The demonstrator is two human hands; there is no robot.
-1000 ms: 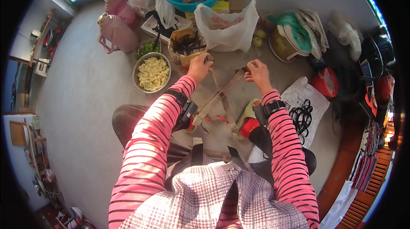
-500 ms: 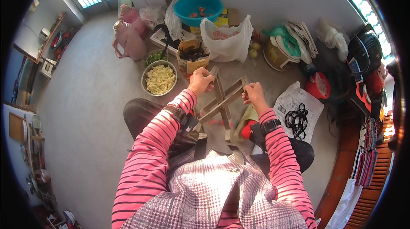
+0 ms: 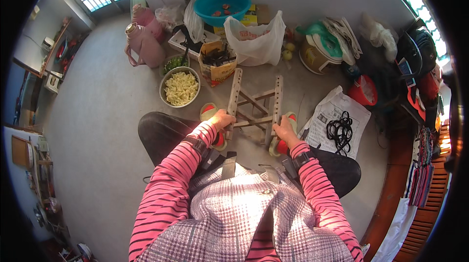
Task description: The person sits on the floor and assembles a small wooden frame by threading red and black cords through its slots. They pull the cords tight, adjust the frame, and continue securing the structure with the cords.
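A wooden folding stool frame (image 3: 235, 88) stands in front of me on the floor. Two side bars with rows of holes run roughly away from me, and crossed legs show between them. My left hand (image 3: 222, 119) grips the near end of the left bar, fingers closed on it. On the other side, my right hand (image 3: 285, 131) closes around the near end of the right bar. Green-and-red slippers (image 3: 209, 111) on my feet flank the frame. A black cord (image 3: 339, 134) lies coiled on a printed white sheet (image 3: 319, 132) to the right.
Left of the frame sits a metal bowl of pale chopped food (image 3: 181, 90), with an open bag of dark strips (image 3: 218, 70) beyond. A white plastic bag (image 3: 256, 42), teal basin (image 3: 222, 10), pink flasks (image 3: 145, 47), lidded bucket (image 3: 312, 61) and red container (image 3: 363, 90) stand farther out.
The frame, earlier seen as a tilted cross with bars close together, is now spread with its two holed bars side by side. Both hands have come nearer to me, along the bars.
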